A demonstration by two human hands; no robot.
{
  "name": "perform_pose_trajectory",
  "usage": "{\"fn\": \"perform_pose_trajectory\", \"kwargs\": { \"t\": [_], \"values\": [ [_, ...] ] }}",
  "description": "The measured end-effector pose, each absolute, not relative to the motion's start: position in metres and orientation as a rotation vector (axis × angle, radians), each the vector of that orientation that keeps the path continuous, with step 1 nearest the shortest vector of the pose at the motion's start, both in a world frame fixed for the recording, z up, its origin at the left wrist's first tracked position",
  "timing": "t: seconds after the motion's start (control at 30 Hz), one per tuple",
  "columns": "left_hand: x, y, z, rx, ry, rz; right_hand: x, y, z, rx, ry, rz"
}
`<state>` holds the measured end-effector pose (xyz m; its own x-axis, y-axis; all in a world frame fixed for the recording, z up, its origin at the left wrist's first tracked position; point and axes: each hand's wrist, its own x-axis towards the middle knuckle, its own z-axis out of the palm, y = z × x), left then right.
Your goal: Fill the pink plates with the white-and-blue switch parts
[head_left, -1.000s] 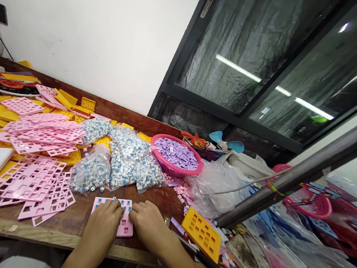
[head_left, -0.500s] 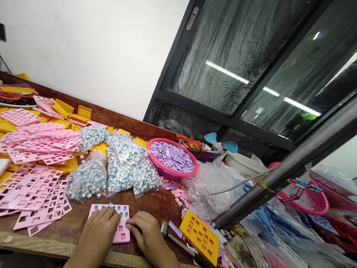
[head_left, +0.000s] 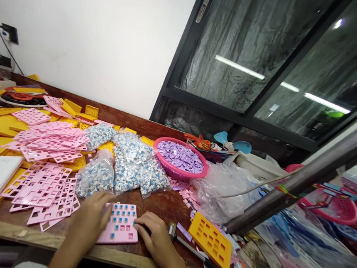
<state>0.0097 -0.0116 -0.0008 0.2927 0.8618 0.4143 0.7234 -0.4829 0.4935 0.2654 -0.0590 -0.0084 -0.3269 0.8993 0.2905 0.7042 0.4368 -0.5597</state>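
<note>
Sitting flat on the wooden bench, between the two hands: pink switch plate, its near edge close to the bench's front lip.

Hovering over the plate's left edge and covering part of it: left hand, smeared by motion, fingers seeming loosely spread; whether anything small is pinched in them, cannot tell.

Resting against the plate's right edge: right hand, fingers curled close together, tips touching the pink rim, nothing seen pinched between them.

Showing as done so far: blue-topped switches sitting in most of the sockets in view, in several rows across the plate. Looking unfilled, by judgement: a few sockets along the near row and whatever lies under the left hand, which is hidden.

Lying just beyond the fingertips of both hands: clear bags of blue-and-white switches, bulging and far from used up. Spreading out to the left of the left hand: a heap of empty pink frames, none of them filled. Waiting to the right of the right hand: a small hammer, close by, and a yellow frame past it, its holes bare. Standing farther off, beyond the right hand: a pink basket of lilac keycaps, none of them sitting on the plate yet.
</note>
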Motion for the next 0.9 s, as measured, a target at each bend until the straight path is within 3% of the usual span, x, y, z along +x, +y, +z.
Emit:
{"fn": "perform_pose_trajectory", "kwargs": {
  "t": [0.17,0.43,0.67,0.9],
  "values": [
    [-0.037,0.017,-0.013,2.373,1.655,0.876,0.259,-0.055,0.007,-1.316,-2.216,0.488],
    [-0.032,0.022,-0.019,2.297,1.652,0.797,0.202,0.014,0.059,-1.200,-2.428,0.441],
    [-0.038,0.017,-0.012,2.310,1.560,0.791,0.156,0.061,0.038,-1.257,-2.655,0.327],
    [-0.037,0.015,-0.010,2.283,1.571,0.738,0.174,0.063,0.034,-1.296,-2.519,0.458]
  ]
}}
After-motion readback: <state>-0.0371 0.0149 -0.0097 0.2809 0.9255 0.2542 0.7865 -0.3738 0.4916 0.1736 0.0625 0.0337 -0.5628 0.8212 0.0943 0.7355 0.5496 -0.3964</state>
